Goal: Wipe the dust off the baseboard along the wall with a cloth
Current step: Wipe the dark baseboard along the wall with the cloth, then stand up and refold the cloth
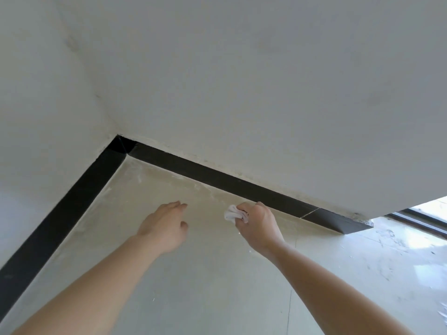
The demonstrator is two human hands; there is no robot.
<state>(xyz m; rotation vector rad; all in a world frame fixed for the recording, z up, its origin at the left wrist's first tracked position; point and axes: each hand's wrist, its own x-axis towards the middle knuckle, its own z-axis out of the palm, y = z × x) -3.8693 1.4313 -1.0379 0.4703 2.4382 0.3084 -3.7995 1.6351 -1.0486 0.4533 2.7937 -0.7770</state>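
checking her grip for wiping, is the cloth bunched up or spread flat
Bunched up. The white cloth is a crumpled wad gripped in the right hand, folds poking out past the curled fingers.

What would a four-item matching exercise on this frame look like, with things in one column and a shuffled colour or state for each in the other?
Column one:
1. left hand
2. right hand
3. cloth
4. baseboard

Column two:
A. black, running along the foot of the wall
B. white, bunched up
C. fingers straight, holding nothing
D. fingers curled round something, close to the black strip

Pairs: 1-C, 2-D, 3-B, 4-A
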